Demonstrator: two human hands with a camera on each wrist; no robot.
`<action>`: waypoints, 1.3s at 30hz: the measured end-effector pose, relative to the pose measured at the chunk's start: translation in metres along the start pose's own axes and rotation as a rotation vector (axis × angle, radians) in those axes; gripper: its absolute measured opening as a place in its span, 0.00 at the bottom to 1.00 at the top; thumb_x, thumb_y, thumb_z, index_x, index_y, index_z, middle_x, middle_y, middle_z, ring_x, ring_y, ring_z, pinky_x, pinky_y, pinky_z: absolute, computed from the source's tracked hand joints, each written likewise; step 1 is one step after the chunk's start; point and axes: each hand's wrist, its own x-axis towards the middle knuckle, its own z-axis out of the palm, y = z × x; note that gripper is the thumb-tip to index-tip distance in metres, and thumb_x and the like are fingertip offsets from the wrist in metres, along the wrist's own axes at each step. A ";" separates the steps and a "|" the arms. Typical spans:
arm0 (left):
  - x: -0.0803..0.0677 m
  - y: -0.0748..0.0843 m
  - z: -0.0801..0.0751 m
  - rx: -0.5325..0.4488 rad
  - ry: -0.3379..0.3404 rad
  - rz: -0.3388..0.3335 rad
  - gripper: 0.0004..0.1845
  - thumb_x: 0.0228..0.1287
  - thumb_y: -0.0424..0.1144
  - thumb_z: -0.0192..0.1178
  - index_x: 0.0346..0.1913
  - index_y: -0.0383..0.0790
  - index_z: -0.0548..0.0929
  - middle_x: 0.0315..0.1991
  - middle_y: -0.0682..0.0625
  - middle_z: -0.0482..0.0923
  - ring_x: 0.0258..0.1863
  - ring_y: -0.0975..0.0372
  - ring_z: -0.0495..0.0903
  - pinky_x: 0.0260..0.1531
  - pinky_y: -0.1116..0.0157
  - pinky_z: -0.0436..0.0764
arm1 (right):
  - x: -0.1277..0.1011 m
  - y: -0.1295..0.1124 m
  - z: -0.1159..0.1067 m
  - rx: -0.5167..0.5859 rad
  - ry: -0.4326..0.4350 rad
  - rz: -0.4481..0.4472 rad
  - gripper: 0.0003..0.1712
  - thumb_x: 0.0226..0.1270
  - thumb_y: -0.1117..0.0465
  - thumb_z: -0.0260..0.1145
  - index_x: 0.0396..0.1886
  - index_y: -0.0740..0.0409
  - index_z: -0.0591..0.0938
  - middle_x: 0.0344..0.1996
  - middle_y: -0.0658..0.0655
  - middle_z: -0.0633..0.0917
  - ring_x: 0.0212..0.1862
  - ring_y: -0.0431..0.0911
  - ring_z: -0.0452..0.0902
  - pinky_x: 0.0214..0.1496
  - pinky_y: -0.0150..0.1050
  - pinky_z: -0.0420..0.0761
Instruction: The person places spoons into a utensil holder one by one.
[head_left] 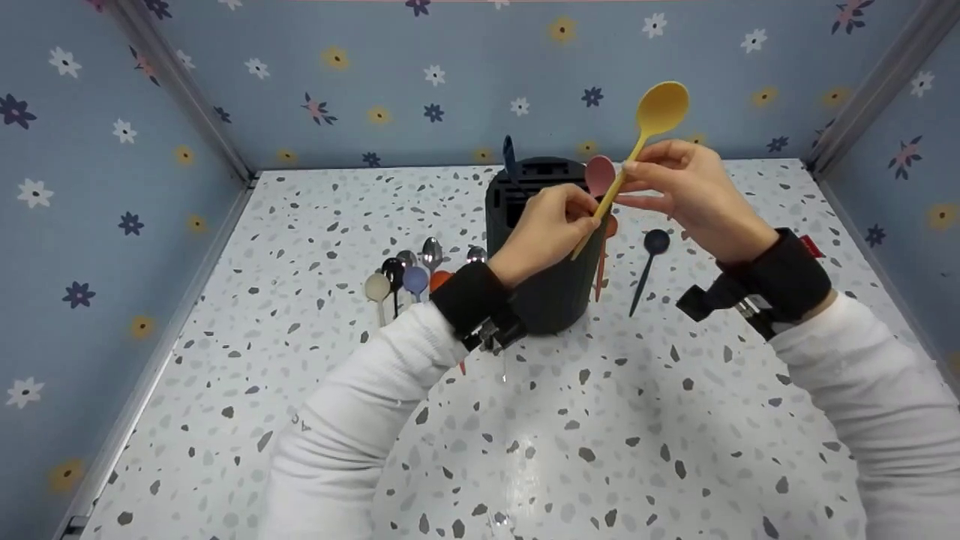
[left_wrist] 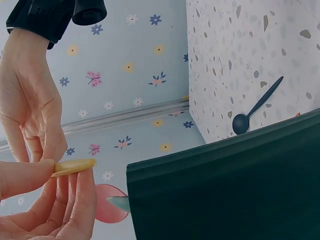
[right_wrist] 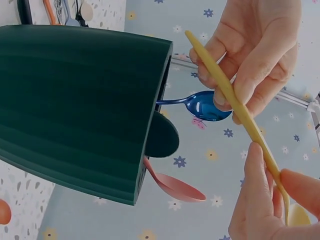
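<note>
Both hands hold a yellow spoon (head_left: 660, 111) above a dark green utensil holder (head_left: 551, 292), bowl up and to the right. My left hand (head_left: 587, 219) pinches the lower end of its handle (left_wrist: 75, 166), right over the holder's top. My right hand (head_left: 631, 180) pinches the handle higher up, between thumb and fingers (right_wrist: 260, 185). In the right wrist view the handle (right_wrist: 227, 92) runs slanting between the two hands. A pink spoon (head_left: 600, 174), a blue spoon (right_wrist: 205, 106) and a dark green one (right_wrist: 162, 136) stick out of the holder (right_wrist: 80, 100).
Several spoons (head_left: 409, 274) lie in a row on the speckled table left of the holder. A dark blue spoon (head_left: 649, 259) and an orange one (head_left: 604, 259) lie to its right. Flowered walls close in the table on three sides.
</note>
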 end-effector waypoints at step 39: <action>0.031 -0.014 -0.011 -0.106 0.141 -0.054 0.07 0.61 0.29 0.53 0.42 0.35 0.74 0.36 0.44 0.76 0.36 0.58 0.76 0.33 0.71 0.75 | 0.030 -0.001 0.017 0.022 0.101 -0.086 0.20 0.55 0.70 0.62 0.48 0.67 0.67 0.42 0.63 0.72 0.45 0.53 0.71 0.58 0.47 0.70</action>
